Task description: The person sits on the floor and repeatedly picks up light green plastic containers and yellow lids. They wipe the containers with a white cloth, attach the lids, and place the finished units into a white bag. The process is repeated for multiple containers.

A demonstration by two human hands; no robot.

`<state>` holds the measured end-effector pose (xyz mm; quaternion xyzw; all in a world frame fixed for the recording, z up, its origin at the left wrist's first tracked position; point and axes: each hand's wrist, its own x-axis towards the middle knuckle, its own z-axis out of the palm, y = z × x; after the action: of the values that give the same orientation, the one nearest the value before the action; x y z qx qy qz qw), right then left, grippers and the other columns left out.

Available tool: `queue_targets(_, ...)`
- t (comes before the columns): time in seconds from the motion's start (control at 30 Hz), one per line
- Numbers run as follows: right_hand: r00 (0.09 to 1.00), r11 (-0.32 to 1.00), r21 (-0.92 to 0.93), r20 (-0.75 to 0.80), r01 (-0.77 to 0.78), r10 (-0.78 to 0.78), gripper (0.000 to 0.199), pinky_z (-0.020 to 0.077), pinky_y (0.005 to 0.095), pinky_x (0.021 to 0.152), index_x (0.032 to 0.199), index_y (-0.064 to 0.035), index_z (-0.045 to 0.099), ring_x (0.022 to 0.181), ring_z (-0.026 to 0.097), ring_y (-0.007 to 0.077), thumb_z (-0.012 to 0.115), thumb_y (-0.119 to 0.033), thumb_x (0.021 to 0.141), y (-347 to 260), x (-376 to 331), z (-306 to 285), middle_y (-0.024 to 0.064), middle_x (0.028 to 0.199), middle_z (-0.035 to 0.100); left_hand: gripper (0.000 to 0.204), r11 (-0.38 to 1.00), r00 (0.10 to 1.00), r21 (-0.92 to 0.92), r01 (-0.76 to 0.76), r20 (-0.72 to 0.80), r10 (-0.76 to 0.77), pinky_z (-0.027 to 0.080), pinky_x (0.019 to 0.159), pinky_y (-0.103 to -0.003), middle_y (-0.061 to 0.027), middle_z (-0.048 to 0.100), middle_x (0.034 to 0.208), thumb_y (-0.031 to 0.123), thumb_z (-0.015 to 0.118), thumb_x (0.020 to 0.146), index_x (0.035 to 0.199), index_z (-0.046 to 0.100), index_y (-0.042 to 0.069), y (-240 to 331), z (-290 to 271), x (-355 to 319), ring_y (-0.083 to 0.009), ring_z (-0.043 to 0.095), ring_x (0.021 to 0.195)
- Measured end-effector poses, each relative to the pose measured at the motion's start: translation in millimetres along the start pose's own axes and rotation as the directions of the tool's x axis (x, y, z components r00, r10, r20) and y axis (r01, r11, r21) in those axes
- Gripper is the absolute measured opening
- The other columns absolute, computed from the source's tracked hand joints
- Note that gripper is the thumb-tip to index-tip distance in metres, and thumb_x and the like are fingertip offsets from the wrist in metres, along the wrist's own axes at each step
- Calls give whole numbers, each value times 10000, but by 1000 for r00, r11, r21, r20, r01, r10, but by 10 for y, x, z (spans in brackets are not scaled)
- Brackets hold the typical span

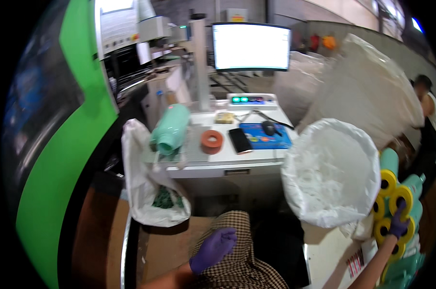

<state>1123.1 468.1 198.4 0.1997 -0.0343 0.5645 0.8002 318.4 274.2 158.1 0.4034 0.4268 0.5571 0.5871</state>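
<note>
My left hand (213, 248), in a purple glove, rests above my checked garment (236, 226) with its fingers loosely bent and apart; nothing shows in it. Out at the right, my right hand (398, 222), gloved the same, has its fingers at the yellow ring-shaped end of a pale green bottle (412, 185). That bottle lies on its side in a stack of others like it, several yellow ends (383, 227) with dark centres facing me. Another pale green bottle (173, 126) lies on the white table (198, 167), its open neck toward me.
On the table are an orange tape roll (211, 141), a phone (240, 140), a blue mat (275, 139) and a lit monitor (251, 47). White sacks flank it: one (153, 192) with green scraps, one (331, 173) with clear pieces. A person (427, 115) stands far right.
</note>
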Motion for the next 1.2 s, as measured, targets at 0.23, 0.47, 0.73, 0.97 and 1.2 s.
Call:
queue_targets(0.23, 886, 900, -318, 256, -300, 386, 588, 301, 381, 1161, 1567, 36, 256, 1441, 302, 220, 405, -130, 1024, 492, -493, -356, 120, 1572, 297, 359, 989, 979, 127, 80, -194, -55, 551, 770, -268, -51, 647, 1043, 151, 587, 1028, 1350, 519, 7, -278, -578, -209, -104, 618, 874)
queue_targets(0.47, 769, 691, -642, 240, -333, 593, 528, 441, 321, 765, 1490, -16, 412, 858, 506, 165, 490, -248, 1022, 4617, -2526, 82, 65, 977, 530, 364, 952, 966, 201, 231, -162, -200, 532, 758, -251, -44, 638, 1022, 197, 578, 1038, 1344, 516, 8, -586, -866, -491, -89, 598, 867)
queue_targets(0.73, 216, 215, -31, -216, -976, 952, 545, 489, 486, 900, 1501, -84, 432, 939, 602, 258, 495, -343, 1025, 5964, -3358, -1354, 104, 1102, 612, 401, 953, 988, 293, 74, -154, -30, 527, 840, -269, -58, 598, 1078, 140, 616, 1016, 1360, 467, -1, -662, -791, -594, -110, 584, 961)
queue_targets(0.97, 271, 340, 54, -489, -939, 829, 503, 538, 450, 940, 1517, -162, 451, 947, 666, 216, 417, -382, 1066, 5719, -3145, -2111, 80, 1131, 671, 494, 879, 996, 476, 22, -89, 23, 479, 797, -280, -38, 529, 1002, 272, 681, 975, 1311, 455, -11, -774, -808, -441, -112, 515, 886)
queue_targets(1.2, 306, 274, -144, -302, -951, 903, 482, 511, 451, 981, 1464, -81, 503, 1045, 643, 246, 545, -266, 1022, 5604, -3168, -2242, 74, 1187, 664, 491, 868, 995, 490, 81, -90, -43, 427, 729, -262, -1, 451, 934, 298, 696, 962, 1273, 458, 0, -744, -662, -402, -90, 436, 821)
